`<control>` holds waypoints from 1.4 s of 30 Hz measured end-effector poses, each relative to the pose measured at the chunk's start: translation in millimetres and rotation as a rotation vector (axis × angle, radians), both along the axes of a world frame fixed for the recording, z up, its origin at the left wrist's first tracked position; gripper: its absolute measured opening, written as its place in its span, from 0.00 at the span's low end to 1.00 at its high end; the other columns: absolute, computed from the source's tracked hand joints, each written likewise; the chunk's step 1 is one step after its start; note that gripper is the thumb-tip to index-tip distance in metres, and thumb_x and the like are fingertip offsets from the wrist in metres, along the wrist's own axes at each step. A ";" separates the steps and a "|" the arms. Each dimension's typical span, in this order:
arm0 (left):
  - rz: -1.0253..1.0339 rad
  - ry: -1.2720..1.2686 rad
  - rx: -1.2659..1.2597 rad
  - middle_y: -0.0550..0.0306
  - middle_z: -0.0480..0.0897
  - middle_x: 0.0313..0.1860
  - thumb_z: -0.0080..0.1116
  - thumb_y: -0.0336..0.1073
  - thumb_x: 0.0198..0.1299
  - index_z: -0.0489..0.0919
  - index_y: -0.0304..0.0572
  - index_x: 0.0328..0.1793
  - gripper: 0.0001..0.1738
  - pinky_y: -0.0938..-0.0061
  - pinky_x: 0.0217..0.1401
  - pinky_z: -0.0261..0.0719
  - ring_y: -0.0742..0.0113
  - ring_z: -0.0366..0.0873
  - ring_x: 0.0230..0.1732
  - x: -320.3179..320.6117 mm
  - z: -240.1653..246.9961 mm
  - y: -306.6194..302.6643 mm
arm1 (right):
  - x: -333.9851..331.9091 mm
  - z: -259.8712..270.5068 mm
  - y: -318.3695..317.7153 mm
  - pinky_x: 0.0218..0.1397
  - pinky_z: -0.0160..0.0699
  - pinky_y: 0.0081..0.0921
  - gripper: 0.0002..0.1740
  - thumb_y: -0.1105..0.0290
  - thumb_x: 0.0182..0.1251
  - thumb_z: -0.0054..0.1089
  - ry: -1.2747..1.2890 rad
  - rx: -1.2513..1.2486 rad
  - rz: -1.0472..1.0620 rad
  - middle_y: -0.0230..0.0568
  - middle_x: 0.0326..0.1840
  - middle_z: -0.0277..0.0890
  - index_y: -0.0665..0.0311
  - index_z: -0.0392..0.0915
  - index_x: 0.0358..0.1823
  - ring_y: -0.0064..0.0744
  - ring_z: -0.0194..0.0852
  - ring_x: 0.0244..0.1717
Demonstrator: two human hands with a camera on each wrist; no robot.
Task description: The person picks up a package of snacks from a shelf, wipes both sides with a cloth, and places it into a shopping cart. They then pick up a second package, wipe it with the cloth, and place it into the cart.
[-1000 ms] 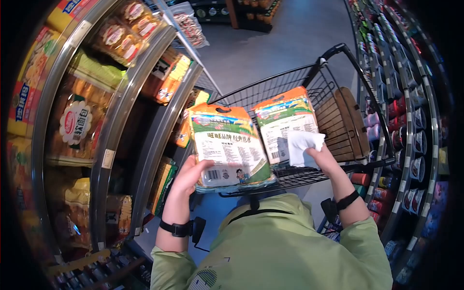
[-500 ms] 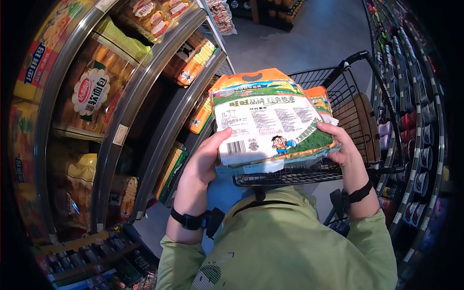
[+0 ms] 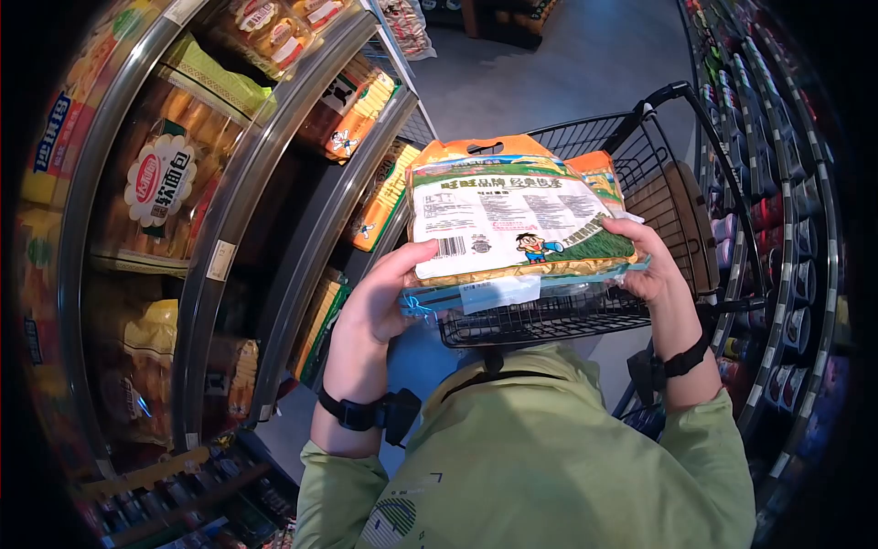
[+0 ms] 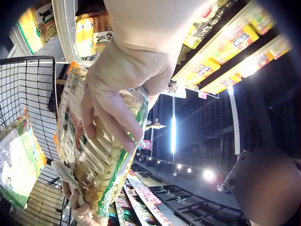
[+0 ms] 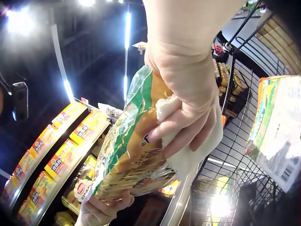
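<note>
A large plastic snack bag (image 3: 526,206), with an orange top, a cut-out handle and a printed white back, is held up in front of the body. My left hand (image 3: 380,288) grips its lower left edge, thumb on the printed face. At the lower right edge my right hand (image 3: 647,261) grips it too, thumb on top. Beneath the right fingers a crumpled white cloth (image 5: 190,153) is pressed against the bag's underside. Rows of pale snack pieces show through the clear plastic in the left wrist view. A similar bag (image 5: 282,132) stands in the cart, mostly hidden in the head view.
The black wire shopping cart (image 3: 631,151) stands just beyond the held bag, with a brown board (image 3: 688,224) at its right. Shelves of packaged bread (image 3: 165,174) rise close on the left. Shelves of cups and tubs (image 3: 791,265) line the right.
The left hand has brought the bag rightward and up, over the second bag. The right hand, earlier at the second bag with the cloth, now grips the held bag, which has since tilted flatter.
</note>
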State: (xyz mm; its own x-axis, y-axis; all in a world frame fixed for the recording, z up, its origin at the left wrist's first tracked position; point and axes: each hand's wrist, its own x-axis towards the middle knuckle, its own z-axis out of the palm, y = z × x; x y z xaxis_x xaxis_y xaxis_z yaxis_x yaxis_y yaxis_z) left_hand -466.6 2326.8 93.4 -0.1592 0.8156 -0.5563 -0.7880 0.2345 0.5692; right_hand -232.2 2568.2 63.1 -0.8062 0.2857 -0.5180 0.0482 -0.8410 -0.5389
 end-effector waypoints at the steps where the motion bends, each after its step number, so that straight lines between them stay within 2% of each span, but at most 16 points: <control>1: -0.008 -0.001 -0.002 0.47 0.83 0.44 0.53 0.41 0.63 0.71 0.30 0.59 0.24 0.73 0.26 0.81 0.63 0.83 0.31 -1.4 -1.8 0.5 | -0.6 0.0 -1.6 0.45 0.87 0.34 0.26 0.72 0.60 0.57 -0.011 -0.002 -0.027 0.52 0.50 0.76 0.76 0.65 0.58 0.39 0.81 0.46; 10: -0.020 -0.022 0.025 0.48 0.83 0.42 0.54 0.42 0.62 0.71 0.30 0.59 0.25 0.74 0.24 0.82 0.63 0.83 0.30 -4.5 -8.0 0.7 | -0.4 -1.3 -1.9 0.46 0.86 0.34 0.27 0.73 0.60 0.58 -0.023 -0.012 -0.051 0.52 0.52 0.76 0.75 0.64 0.59 0.40 0.81 0.47; 13: -0.027 -0.016 0.006 0.46 0.82 0.46 0.53 0.42 0.62 0.70 0.31 0.60 0.25 0.68 0.27 0.83 0.61 0.83 0.36 -3.2 -7.5 -0.8 | -1.3 -6.8 -3.9 0.48 0.85 0.33 0.27 0.72 0.60 0.59 -0.051 0.012 -0.059 0.51 0.53 0.75 0.74 0.64 0.60 0.39 0.80 0.49; 15: 0.047 0.138 -0.138 0.46 0.78 0.54 0.54 0.40 0.61 0.67 0.33 0.65 0.28 0.66 0.43 0.82 0.61 0.80 0.48 5.2 -2.0 0.9 | -2.4 -14.4 -5.4 0.49 0.84 0.32 0.28 0.71 0.60 0.59 -0.071 0.041 -0.073 0.50 0.54 0.74 0.73 0.63 0.61 0.37 0.79 0.50; 16: 0.045 0.140 -0.132 0.46 0.78 0.54 0.54 0.40 0.61 0.67 0.33 0.65 0.28 0.66 0.43 0.82 0.61 0.80 0.48 5.7 -7.0 -0.4 | -3.2 -20.5 -5.0 0.49 0.83 0.31 0.29 0.70 0.60 0.60 -0.101 0.160 -0.027 0.48 0.55 0.74 0.71 0.64 0.61 0.36 0.78 0.51; 18: 0.113 0.227 -0.001 0.47 0.72 0.62 0.56 0.35 0.58 0.61 0.36 0.70 0.33 0.66 0.60 0.73 0.61 0.72 0.61 3.4 -21.7 -6.3 | -8.0 -25.1 -9.0 0.49 0.81 0.25 0.29 0.65 0.62 0.61 -0.167 0.394 0.034 0.44 0.57 0.72 0.69 0.64 0.62 0.31 0.78 0.49; 19: 0.106 0.228 0.009 0.47 0.72 0.62 0.56 0.35 0.58 0.61 0.36 0.70 0.33 0.66 0.60 0.73 0.61 0.72 0.61 4.0 -21.0 -9.3 | -9.9 -43.7 -6.8 0.41 0.84 0.25 0.28 0.62 0.65 0.57 -0.187 0.511 -0.021 0.43 0.56 0.72 0.69 0.63 0.62 0.31 0.78 0.47; 21: 0.166 0.349 0.060 0.48 0.69 0.65 0.56 0.28 0.54 0.54 0.37 0.73 0.39 0.69 0.68 0.63 0.61 0.67 0.65 5.1 -19.9 -18.3 | 0.9 -51.8 3.4 0.29 0.84 0.24 0.28 0.60 0.68 0.53 -0.242 0.421 0.022 0.43 0.53 0.72 0.69 0.61 0.63 0.31 0.78 0.46; 22: 0.173 0.370 0.054 0.48 0.67 0.66 0.55 0.21 0.50 0.49 0.37 0.74 0.44 0.68 0.69 0.63 0.60 0.65 0.67 5.6 -20.6 -22.4 | 3.5 -63.0 8.1 0.21 0.81 0.24 0.27 0.62 0.68 0.51 -0.273 0.415 -0.033 0.42 0.51 0.72 0.68 0.60 0.64 0.32 0.78 0.43; 26: 0.129 0.665 0.047 0.48 0.68 0.65 0.55 0.15 0.47 0.43 0.37 0.75 0.49 0.68 0.67 0.64 0.63 0.66 0.65 20.0 -37.0 -28.9 | 18.6 -82.2 16.9 0.18 0.80 0.24 0.26 0.66 0.66 0.51 -0.305 0.411 -0.042 0.45 0.50 0.72 0.70 0.60 0.63 0.35 0.80 0.39; 33: 0.024 0.639 0.030 0.50 0.70 0.61 0.55 0.17 0.49 0.45 0.40 0.74 0.47 0.69 0.63 0.69 0.64 0.69 0.62 39.4 -131.3 -13.8 | 26.4 -95.1 19.8 0.19 0.80 0.27 0.23 0.66 0.67 0.48 -0.321 0.394 -0.053 0.47 0.46 0.74 0.71 0.62 0.60 0.36 0.80 0.36; 36: -0.032 0.578 -0.040 0.46 0.64 0.67 0.57 0.19 0.51 0.34 0.43 0.77 0.54 0.66 0.66 0.65 0.60 0.65 0.66 49.3 -170.5 -10.2 | 29.8 -103.4 23.3 0.17 0.79 0.28 0.24 0.67 0.66 0.49 -0.323 0.379 -0.050 0.46 0.47 0.73 0.70 0.62 0.61 0.37 0.79 0.37; 39: -0.045 0.841 -0.014 0.41 0.64 0.67 0.64 0.29 0.52 0.28 0.40 0.76 0.60 0.66 0.63 0.68 0.56 0.69 0.63 46.7 -249.5 -18.8 | 33.2 -112.9 26.5 0.17 0.80 0.29 0.25 0.67 0.64 0.51 -0.321 0.360 -0.037 0.45 0.46 0.74 0.67 0.62 0.62 0.36 0.79 0.37; 40: -0.368 1.001 -0.451 0.34 0.63 0.66 0.67 0.40 0.50 0.29 0.34 0.75 0.62 0.62 0.62 0.69 0.47 0.70 0.61 48.7 -179.9 -7.3 | 32.2 -109.9 25.7 0.17 0.80 0.29 0.25 0.66 0.64 0.51 -0.350 0.362 -0.027 0.45 0.47 0.74 0.66 0.62 0.62 0.36 0.79 0.37; 41: -0.263 1.357 -0.443 0.34 0.66 0.61 0.69 0.46 0.46 0.36 0.29 0.75 0.62 0.57 0.57 0.70 0.40 0.69 0.57 56.8 -186.0 -11.0 | 33.3 -115.7 27.2 0.17 0.80 0.29 0.25 0.66 0.64 0.51 -0.337 0.369 -0.016 0.45 0.48 0.74 0.66 0.62 0.61 0.36 0.79 0.37; 42: -0.267 1.619 -0.479 0.38 0.68 0.57 0.70 0.46 0.44 0.43 0.28 0.73 0.59 0.57 0.55 0.71 0.42 0.70 0.54 59.5 -171.2 -7.1 | 33.6 -114.7 26.7 0.16 0.80 0.29 0.25 0.66 0.64 0.51 -0.335 0.363 -0.011 0.45 0.47 0.74 0.65 0.62 0.62 0.36 0.79 0.36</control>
State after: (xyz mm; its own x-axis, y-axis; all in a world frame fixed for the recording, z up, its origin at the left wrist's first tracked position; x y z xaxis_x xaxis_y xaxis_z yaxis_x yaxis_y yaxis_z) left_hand -407.2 2319.7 -77.8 -0.6620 0.7320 -0.1610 0.5665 0.6293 0.5320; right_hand -198.6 2594.9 -51.6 -0.6082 0.5033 -0.6138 0.2614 -0.6032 -0.7535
